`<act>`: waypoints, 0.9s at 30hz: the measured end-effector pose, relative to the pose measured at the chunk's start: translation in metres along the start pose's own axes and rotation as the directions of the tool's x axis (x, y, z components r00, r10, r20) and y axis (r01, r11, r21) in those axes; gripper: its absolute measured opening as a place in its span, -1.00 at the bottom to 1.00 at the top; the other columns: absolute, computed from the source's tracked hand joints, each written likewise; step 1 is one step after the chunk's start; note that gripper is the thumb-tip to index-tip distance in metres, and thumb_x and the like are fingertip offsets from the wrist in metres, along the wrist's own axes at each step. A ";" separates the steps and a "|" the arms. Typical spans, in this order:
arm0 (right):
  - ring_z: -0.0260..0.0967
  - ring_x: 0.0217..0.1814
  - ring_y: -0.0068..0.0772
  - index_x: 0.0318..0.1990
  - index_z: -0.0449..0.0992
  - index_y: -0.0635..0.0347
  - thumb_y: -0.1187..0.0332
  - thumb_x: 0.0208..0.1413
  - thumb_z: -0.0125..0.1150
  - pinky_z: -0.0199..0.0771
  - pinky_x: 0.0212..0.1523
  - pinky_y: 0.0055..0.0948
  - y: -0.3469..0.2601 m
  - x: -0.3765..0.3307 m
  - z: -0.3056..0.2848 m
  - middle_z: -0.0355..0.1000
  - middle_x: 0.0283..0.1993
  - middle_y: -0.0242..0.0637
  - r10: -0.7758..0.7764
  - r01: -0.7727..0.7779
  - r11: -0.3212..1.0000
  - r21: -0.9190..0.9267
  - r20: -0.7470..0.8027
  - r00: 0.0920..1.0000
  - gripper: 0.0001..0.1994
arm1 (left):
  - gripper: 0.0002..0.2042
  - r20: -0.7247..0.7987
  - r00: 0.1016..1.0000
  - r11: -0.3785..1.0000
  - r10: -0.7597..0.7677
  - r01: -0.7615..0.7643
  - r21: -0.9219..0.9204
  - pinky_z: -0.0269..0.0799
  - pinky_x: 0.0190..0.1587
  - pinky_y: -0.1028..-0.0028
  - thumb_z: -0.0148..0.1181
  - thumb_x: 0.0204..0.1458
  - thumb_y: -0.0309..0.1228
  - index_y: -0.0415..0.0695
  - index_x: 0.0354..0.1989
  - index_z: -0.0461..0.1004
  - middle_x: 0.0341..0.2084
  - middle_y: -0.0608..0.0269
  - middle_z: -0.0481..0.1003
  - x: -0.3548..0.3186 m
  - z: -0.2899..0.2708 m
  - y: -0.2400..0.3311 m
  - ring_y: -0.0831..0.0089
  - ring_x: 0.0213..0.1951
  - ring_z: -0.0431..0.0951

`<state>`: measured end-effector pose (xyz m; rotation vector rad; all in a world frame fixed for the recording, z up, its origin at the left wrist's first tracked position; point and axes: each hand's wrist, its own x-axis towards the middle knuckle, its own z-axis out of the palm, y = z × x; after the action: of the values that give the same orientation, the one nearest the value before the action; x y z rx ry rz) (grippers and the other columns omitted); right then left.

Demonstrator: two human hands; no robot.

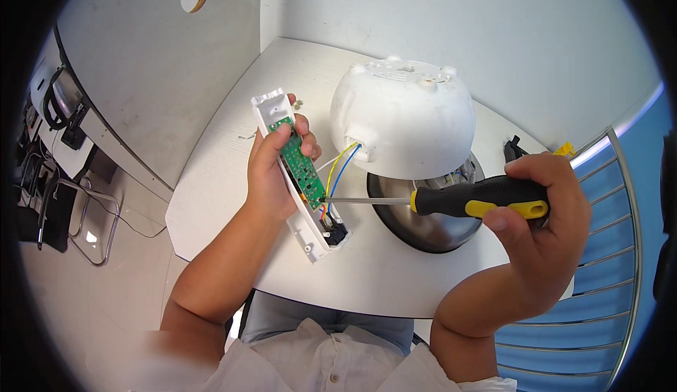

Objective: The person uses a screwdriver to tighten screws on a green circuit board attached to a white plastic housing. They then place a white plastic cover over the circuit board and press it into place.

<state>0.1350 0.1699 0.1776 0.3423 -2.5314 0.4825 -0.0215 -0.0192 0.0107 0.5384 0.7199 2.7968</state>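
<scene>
Screwdriver [444, 200] at green circuit board [302, 170], before the white shell [405, 117]

Nearest us, right of the shell, our right hand [553, 222] pinches the screwdriver's handle between thumb and fingers. Its long axis runs nearly level across the shell's near side, tip pointing left; whether the tip sits in a screw, we cannot make out. Left of the shell, our left hand [270, 177] clasps the narrow white housing [300, 227] bearing the board; its long axis slants, far end leaning left. The housing hides part of our fingers. A yellow wire [334, 167] and a blue wire [342, 170] enter the shell. Below the shell, a metal bowl [423, 233] is partly covered by shell and handle. Right of the shell, our hand partly hides a black object [513, 148].
</scene>
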 end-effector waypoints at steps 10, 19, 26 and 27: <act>0.19 -0.29 -0.48 -0.18 0.28 0.25 0.15 -0.16 0.30 0.27 -0.37 -0.61 0.009 0.007 0.015 0.21 -0.27 -0.25 -0.145 0.147 0.989 0.007 -0.129 0.981 -0.52 | -0.57 0.013 1.000 1.000 0.003 -0.003 -0.012 0.26 -0.32 0.54 -0.01 0.03 -0.33 -0.09 0.09 0.11 -0.41 0.33 0.33 0.001 -0.001 0.000 0.57 -0.46 0.33; 0.21 -0.40 -0.55 -0.18 0.30 0.25 0.14 -0.13 0.28 0.26 -0.34 -0.64 0.008 0.012 0.017 0.27 -0.37 -0.33 0.094 -0.088 0.995 0.050 -0.114 0.989 -0.55 | -0.56 -0.007 0.999 0.996 0.032 -0.031 0.084 0.26 -0.33 0.54 -0.02 0.03 -0.32 -0.09 0.10 0.09 -0.41 0.34 0.32 -0.002 0.004 0.000 0.57 -0.47 0.32; 0.19 -0.25 -0.54 -0.19 0.27 0.26 0.27 -0.14 0.30 0.26 -0.21 -0.61 0.020 0.006 0.010 0.22 -0.23 -0.24 -0.093 0.101 0.975 0.198 -0.051 0.994 -0.58 | -0.56 -0.011 1.000 0.999 0.026 -0.025 0.043 0.26 -0.34 0.54 -0.03 0.03 -0.33 -0.10 0.10 0.09 -0.41 0.32 0.32 0.001 0.001 0.000 0.57 -0.47 0.32; 0.20 -0.29 -0.55 -0.20 0.28 0.26 0.23 -0.13 0.30 0.26 -0.24 -0.62 0.014 0.005 0.009 0.23 -0.27 -0.26 -0.048 0.057 0.983 0.172 -0.056 0.997 -0.58 | -0.56 -0.012 1.000 0.999 0.024 -0.024 0.041 0.26 -0.33 0.54 -0.03 0.03 -0.34 -0.10 0.10 0.09 -0.41 0.32 0.32 0.001 0.001 0.001 0.57 -0.47 0.32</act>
<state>0.1217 0.1785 0.1696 0.4537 -2.4299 0.6850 -0.0221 -0.0192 0.0121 0.5408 0.7803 2.8154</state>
